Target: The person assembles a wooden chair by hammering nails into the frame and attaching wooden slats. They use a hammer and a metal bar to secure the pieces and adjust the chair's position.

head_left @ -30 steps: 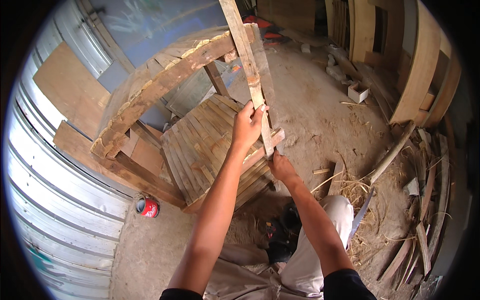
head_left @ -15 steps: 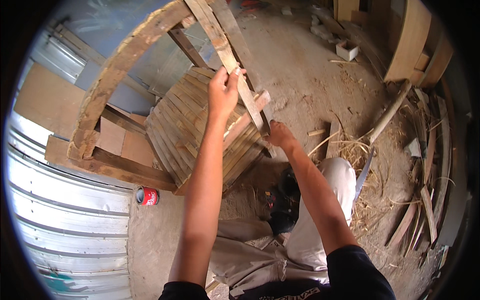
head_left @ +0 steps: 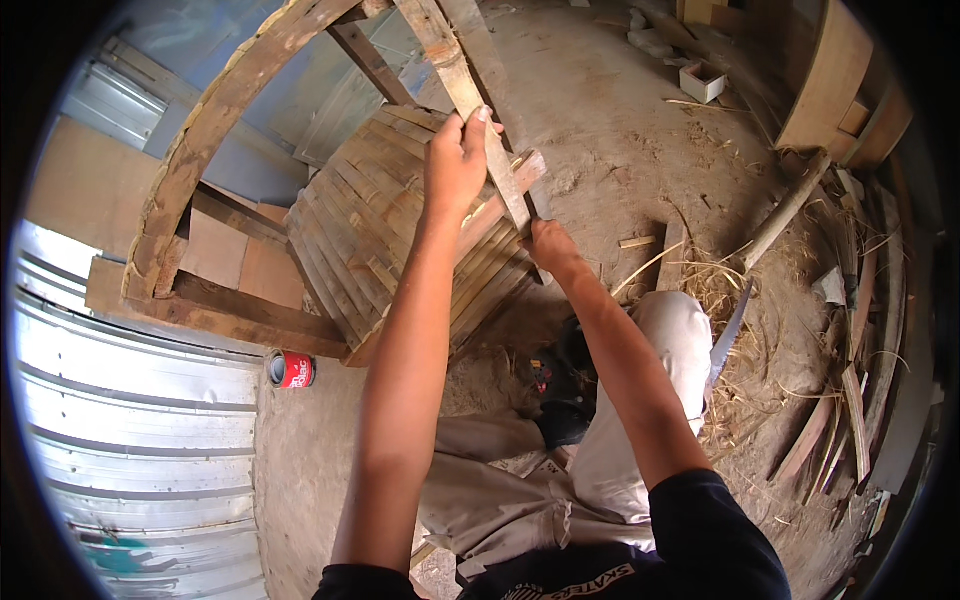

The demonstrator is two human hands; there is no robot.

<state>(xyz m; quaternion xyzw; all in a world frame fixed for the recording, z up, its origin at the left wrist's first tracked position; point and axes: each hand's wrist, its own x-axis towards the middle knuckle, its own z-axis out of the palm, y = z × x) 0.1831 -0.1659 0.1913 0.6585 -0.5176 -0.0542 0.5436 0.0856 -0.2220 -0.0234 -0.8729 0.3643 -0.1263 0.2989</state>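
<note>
A long, narrow wooden slat (head_left: 447,72) slants down from the top of the view toward me. Partway along it, my left hand (head_left: 458,165) is closed, with its thumb on the upper face. My right hand (head_left: 553,248) is closed at the slat's near end, its fingertips partly hidden. Beneath the slat, a wooden crosspiece (head_left: 522,172) juts out to the right. Both lie over a wooden frame with a curved beam (head_left: 205,130) and a panel of side-by-side strips (head_left: 345,220).
A red can (head_left: 292,370) stands on the floor by the corrugated metal sheet (head_left: 150,430). Beside my right knee is a saw blade (head_left: 733,330) among shavings (head_left: 700,265). Scrap wood strips (head_left: 855,410) lie at the right, and a small white box (head_left: 703,82) sits farther back.
Both hands and the near end of the slat appear slightly higher in the view. My left hand has shifted a little to the right, and both hands keep their hold.
</note>
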